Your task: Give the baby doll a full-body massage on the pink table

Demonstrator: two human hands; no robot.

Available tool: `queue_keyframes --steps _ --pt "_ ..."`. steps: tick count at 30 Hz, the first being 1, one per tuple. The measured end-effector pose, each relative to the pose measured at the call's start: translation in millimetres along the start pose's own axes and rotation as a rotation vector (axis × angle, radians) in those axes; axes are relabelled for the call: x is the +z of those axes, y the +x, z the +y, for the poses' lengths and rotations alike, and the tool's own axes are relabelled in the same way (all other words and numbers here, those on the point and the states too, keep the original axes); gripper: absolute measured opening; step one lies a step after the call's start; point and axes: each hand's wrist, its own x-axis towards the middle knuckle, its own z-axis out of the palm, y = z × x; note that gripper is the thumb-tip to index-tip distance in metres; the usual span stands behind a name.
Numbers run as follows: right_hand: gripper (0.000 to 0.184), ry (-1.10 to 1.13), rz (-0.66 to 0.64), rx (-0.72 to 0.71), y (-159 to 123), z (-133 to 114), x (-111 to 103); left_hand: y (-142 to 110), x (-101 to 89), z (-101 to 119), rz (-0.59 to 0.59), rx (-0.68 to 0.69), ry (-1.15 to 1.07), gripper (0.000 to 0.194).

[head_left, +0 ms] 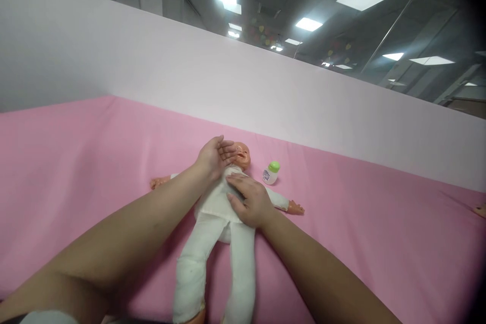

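Bare left forearm (144, 228) looms closest, rising from the lower-left corner, a pale sleeve (47, 317) just showing at its base! It crosses a smooth pink covering (87, 147) and runs up past one outstretched arm of the baby doll (212, 207), a soft-bodied figure in white cloth with a glossy orange-tan plastic head. That doll lies on its back in the middle, head towards the plain white panel (212, 76).

And look at the left hand (216, 157): half open, fingers gently bent, palm turned to the doll's face, gripping nothing I can see. Whether it touches the cheek, I can't tell.

Just right, the right hand (248, 197) spreads palm-down over the doll's torso, thumb well apart, pressing rather than grasping. Good form here, I'd say, means flat fingers, light and even pressure, a loose wrist and no bunched cloth; up top, a softly cupped palm that leaves nose and mouth uncovered.

Further right, a small translucent bottle with a bright green cap (271, 173) stands beside the doll's other shoulder, untouched, and below it that arm reaches outward.
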Motion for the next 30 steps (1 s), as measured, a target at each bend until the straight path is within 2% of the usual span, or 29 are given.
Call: queue_keyframes --steps 3,8,12,14,17,19,24,27,30 --pt "0.034 0.034 0.016 -0.01 0 3 4 -1 -12.4 -18 0.015 0.172 0.344 0.021" --pt "0.032 0.071 0.038 -0.026 -1 8 13 -20 -42.3 -35 -0.069 0.338 0.645 0.006" --pt "0.028 0.071 0.09 -0.04 -4 8 17 -29 -62.1 -36 -0.207 0.551 1.044 0.016" --pt "0.026 0.079 0.094 -0.056 -7 3 15 -28 -66.7 -36 -0.227 0.63 1.225 0.021" --pt "0.025 0.1 0.028 -0.072 -12 -13 7 -25 -68.0 -38 -0.203 0.625 1.311 0.02" --pt "0.028 0.13 -0.064 -0.09 -17 -30 -1 -24 -67.3 -39 -0.19 0.611 1.338 0.021" --pt "0.046 0.189 -0.35 -0.293 -24 -66 -14 -25 -66.4 -39 -0.174 0.605 1.344 0.023" --pt "0.053 0.164 -0.427 -0.318 -23 -66 -17 -26 -65.3 -40 -0.178 0.603 1.319 0.028" --pt "0.065 0.102 -0.484 -0.216 -19 -51 -20 -25 -63.5 -40 -0.183 0.566 1.297 0.031"
